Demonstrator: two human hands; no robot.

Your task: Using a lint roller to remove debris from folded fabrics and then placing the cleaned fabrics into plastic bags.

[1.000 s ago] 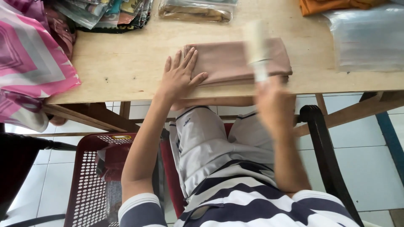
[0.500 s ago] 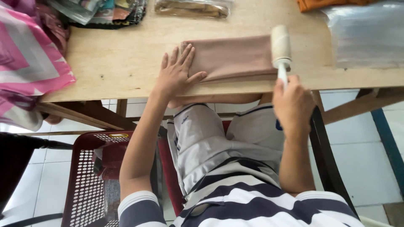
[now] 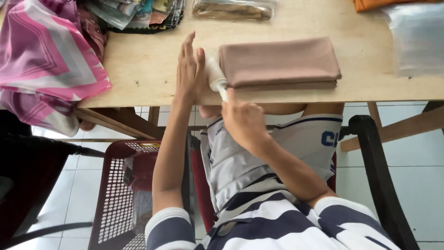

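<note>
Lint roller (image 3: 215,76) head half-hidden behind left hand (image 3: 190,69).

Soft, even daylight fills the scene, bright without harshness. The wooden tabletop (image 3: 286,92) is evenly lit, and the folded beige cloth (image 3: 280,62) casts only a thin shadow along its lower edge. The clear plastic bag (image 3: 416,39) at the upper right is washed pale by glare. Under the table the light falls off, and the lower left of the frame goes dark. The right hand (image 3: 243,122) and the white roller (image 3: 215,76) are slightly smeared by motion blur; the rest looks reasonably sharp.
</note>
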